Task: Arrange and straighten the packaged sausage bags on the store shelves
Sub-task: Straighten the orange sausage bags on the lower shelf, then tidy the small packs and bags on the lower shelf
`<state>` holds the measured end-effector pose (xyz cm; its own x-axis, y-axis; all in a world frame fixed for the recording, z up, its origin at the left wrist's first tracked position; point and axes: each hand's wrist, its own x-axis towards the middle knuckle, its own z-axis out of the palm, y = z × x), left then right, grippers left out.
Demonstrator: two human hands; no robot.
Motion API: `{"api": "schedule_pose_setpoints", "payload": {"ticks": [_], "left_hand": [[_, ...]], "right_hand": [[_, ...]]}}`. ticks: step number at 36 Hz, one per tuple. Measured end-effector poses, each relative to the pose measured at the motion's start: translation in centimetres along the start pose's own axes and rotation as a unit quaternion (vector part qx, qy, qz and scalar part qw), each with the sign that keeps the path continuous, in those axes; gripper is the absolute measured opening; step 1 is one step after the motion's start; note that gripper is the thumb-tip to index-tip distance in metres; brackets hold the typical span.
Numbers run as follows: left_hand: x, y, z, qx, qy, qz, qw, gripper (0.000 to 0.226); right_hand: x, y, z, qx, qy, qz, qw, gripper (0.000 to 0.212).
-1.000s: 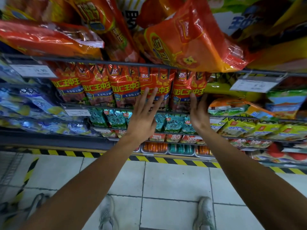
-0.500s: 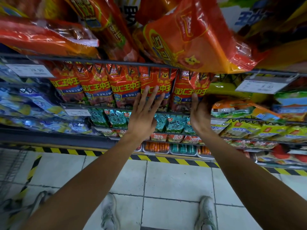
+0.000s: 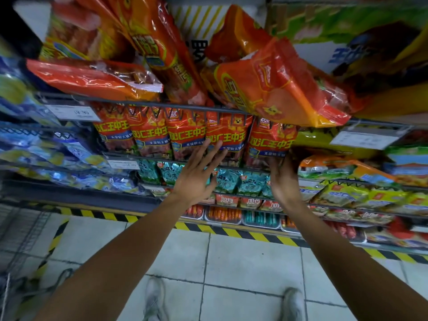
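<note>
Hands reach up to the second shelf, where a row of five red sausage bags (image 3: pixel 185 133) stands upright behind the wire rail (image 3: pixel 148 103). The left hand (image 3: pixel 196 174) is spread flat, fingers straight and apart, its fingertips (image 3: pixel 216 144) touching the lower front of the fourth bag (image 3: pixel 228 133) in the row. The right hand (image 3: pixel 283 177) is turned edge-on just beside the fifth bag (image 3: pixel 269 140), fingers extended upward against that bag's right lower edge; it holds nothing, though whether it presses the bag or only touches it I cannot tell. Compared with half a second ago, both hands sit a touch higher against the bags and the left fingers are fanned wider; the right hand has closed in on the fifth bag's side, where a second ago it stood slightly apart from it. The row itself looks much as it did. On the top shelf, large orange sausage bags (image 3: pixel 275 84) lie tilted and overhang the rail, one (image 3: pixel 97 77) flat on its side at the left. Below the red row are teal packets (image 3: pixel 234 180), then small red packets (image 3: pixel 227 200). White price tags (image 3: pixel 74 112) hang from the rails. The person's white shoes (image 3: pixel 154 300) stand on pale floor tiles (image 3: pixel 243 260) before a yellow-and-black hazard stripe (image 3: pixel 231 232).
</note>
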<state>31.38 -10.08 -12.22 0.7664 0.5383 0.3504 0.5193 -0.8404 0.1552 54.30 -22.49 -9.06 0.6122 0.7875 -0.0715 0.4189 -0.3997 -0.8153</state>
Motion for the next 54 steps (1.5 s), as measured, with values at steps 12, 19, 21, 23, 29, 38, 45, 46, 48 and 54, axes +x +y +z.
{"api": "schedule_pose_setpoints", "payload": {"ticks": [12,19,21,23,29,38,45,46,48,54], "left_hand": [[0.3,6.3,-4.1,-0.088,-0.055,-0.068,0.992,0.057],[2.7,13.6,-3.7,-0.313,-0.122,-0.101,0.937,0.064],[3.9,15.5,-3.1,-0.358,-0.124,-0.118,0.918,0.066],[5.4,17.3,-2.4,-0.385,-0.124,-0.144,0.903,0.07],[8.6,21.5,-0.1,-0.397,-0.09,-0.249,0.879,0.079],[10.5,23.5,0.0,-0.433,-0.014,-0.38,0.817,0.062],[10.4,23.1,-1.2,-0.425,0.011,-0.384,0.82,0.047],[10.3,22.8,-1.5,-0.433,0.018,-0.368,0.823,0.045],[10.3,21.9,-2.1,-0.418,0.03,-0.334,0.844,0.037],[12.1,19.9,-3.1,-0.393,-0.009,-0.266,0.88,0.033]], "right_hand": [[-7.3,1.9,-6.3,-0.04,-0.056,-0.031,0.997,0.056],[-7.7,3.8,-11.6,0.039,0.019,0.034,0.999,0.052],[-7.2,4.4,-12.9,0.063,0.028,0.054,0.996,0.052],[-6.4,4.7,-14.1,0.077,0.03,0.048,0.995,0.056],[-4.5,6.2,-17.1,0.05,-0.044,0.013,0.998,0.069],[-2.3,5.5,-18.6,-0.076,-0.167,-0.036,0.982,0.061],[-1.6,6.2,-17.6,-0.074,-0.149,-0.032,0.986,0.078],[-1.4,6.4,-17.5,-0.066,-0.14,-0.035,0.987,0.076],[-0.9,6.9,-17.3,-0.056,-0.13,-0.038,0.989,0.069],[0.2,6.4,-16.5,-0.043,-0.135,-0.092,0.986,0.062]]}}
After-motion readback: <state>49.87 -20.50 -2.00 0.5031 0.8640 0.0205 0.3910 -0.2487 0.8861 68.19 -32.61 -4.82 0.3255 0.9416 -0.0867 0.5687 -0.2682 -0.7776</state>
